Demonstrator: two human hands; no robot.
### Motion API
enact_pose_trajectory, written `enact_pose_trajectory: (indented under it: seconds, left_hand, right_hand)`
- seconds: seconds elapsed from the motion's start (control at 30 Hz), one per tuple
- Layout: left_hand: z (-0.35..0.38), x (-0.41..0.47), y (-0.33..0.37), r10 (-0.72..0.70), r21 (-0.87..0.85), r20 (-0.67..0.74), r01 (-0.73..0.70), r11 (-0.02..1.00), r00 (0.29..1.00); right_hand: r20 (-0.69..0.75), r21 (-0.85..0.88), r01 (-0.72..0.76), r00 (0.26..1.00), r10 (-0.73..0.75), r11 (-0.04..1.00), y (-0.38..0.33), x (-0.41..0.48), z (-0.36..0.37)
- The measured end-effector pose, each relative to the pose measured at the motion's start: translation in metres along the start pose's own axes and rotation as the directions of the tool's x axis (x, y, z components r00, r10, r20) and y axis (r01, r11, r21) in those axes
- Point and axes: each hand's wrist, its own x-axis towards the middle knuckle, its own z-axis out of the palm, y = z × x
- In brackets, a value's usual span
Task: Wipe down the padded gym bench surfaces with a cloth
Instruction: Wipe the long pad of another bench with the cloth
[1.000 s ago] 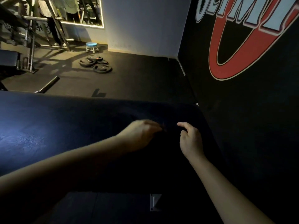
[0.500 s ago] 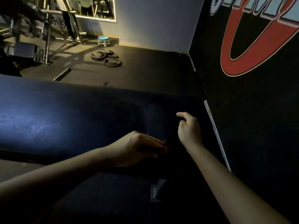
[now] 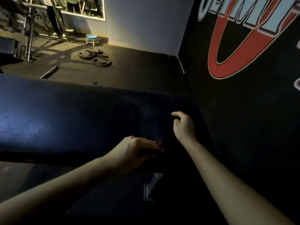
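Note:
A long dark padded bench [image 3: 65, 119] runs across the view, lit from the left. On its right end lies a dark cloth [image 3: 151, 127], barely distinguishable from the padding. My left hand [image 3: 134, 151] is at the bench's near edge, fingers on top and thumb below, gripping a dark fold of the cloth. My right hand [image 3: 184, 127] sits farther back near the bench's right end, its fingers curled and pinching the cloth's far part. What lies under either palm is hidden in shadow.
A black wall with a red and white logo [image 3: 243, 46] stands close on the right. A metal bracket [image 3: 150, 187] shows below the bench. Weight plates [image 3: 95, 56], a blue stool [image 3: 91, 38], a bar [image 3: 49, 72] and a rack [image 3: 29, 30] lie on the floor beyond.
My left hand has slid from the bench top toward me to the near edge, drawing the cloth with it. My right hand has stayed near the bench's right end.

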Motion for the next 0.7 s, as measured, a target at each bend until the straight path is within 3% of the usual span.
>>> enact_pose_trajectory:
  seconds: [0.13, 0.2, 0.27, 0.33, 0.43, 0.53, 0.7]
  left_hand:
    - [-0.018, -0.017, 0.015, -0.117, -0.074, 0.186, 0.133, 0.988, 0.976]
    - [-0.027, -0.022, 0.021, -0.230, -0.272, 0.154, 0.265, 0.925, 0.961]
    - [-0.034, -0.025, 0.022, -0.393, -0.540, 0.045, 0.353, 0.764, 0.919]
    - [-0.042, -0.026, 0.023, -0.537, -0.748, 0.030, 0.375, 0.547, 0.843]
    - [-0.052, -0.025, 0.023, -0.600, -0.866, 0.053, 0.336, 0.371, 0.798]
    - [-0.058, -0.025, 0.024, -0.609, -0.906, 0.058, 0.298, 0.301, 0.791]
    - [-0.074, -0.029, 0.022, -0.601, -0.880, 0.061, 0.327, 0.344, 0.797]
  right_hand:
    - [0.027, 0.016, 0.023, 0.999, -0.023, 1.000, -0.012, -0.012, -0.007]
    - [0.051, 0.053, 0.052, 0.997, -0.055, 0.997, -0.019, -0.025, -0.008]
    - [0.107, 0.162, 0.054, 0.992, -0.072, 0.985, -0.028, -0.043, -0.010]
    - [0.163, 0.335, 0.019, 0.984, -0.077, 0.942, -0.038, -0.061, -0.010]
    - [0.284, 0.566, -0.132, 0.958, -0.043, 0.814, -0.054, -0.082, -0.009]
    - [0.403, 0.631, -0.209, 0.911, -0.086, 0.747, -0.067, -0.098, -0.004]
    - [0.344, 0.531, -0.139, 0.937, -0.063, 0.836, -0.082, -0.113, -0.002]
